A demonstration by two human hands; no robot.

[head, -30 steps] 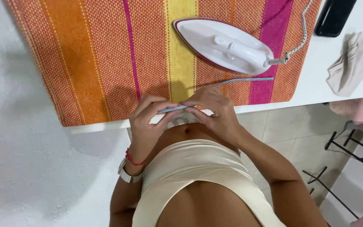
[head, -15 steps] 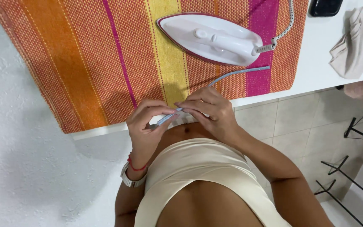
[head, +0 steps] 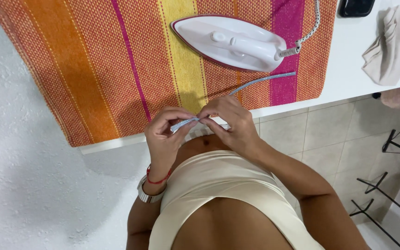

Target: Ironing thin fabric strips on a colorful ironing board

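My left hand [head: 165,136] and my right hand [head: 230,122] meet at the near edge of the table, both pinching one end of a thin light-blue fabric strip [head: 260,81]. The strip runs from my fingertips up and to the right across the striped cloth [head: 103,69], ending just below the iron. The white iron [head: 230,41] lies flat on the cloth beyond my hands, its braided cord [head: 309,28] leading away at its right. My left wrist wears a red string and a metal bracelet.
A white table [head: 348,78] carries the orange, yellow and pink striped cloth. A folded beige cloth [head: 392,44] and a dark phone [head: 355,7] lie at the table's right end. A black metal rack [head: 390,185] stands on the tiled floor at right; a white textured wall is at left.
The view has shifted so the table sits higher and more to the right. My hands have stayed together on the strip's end, working it between the fingertips.
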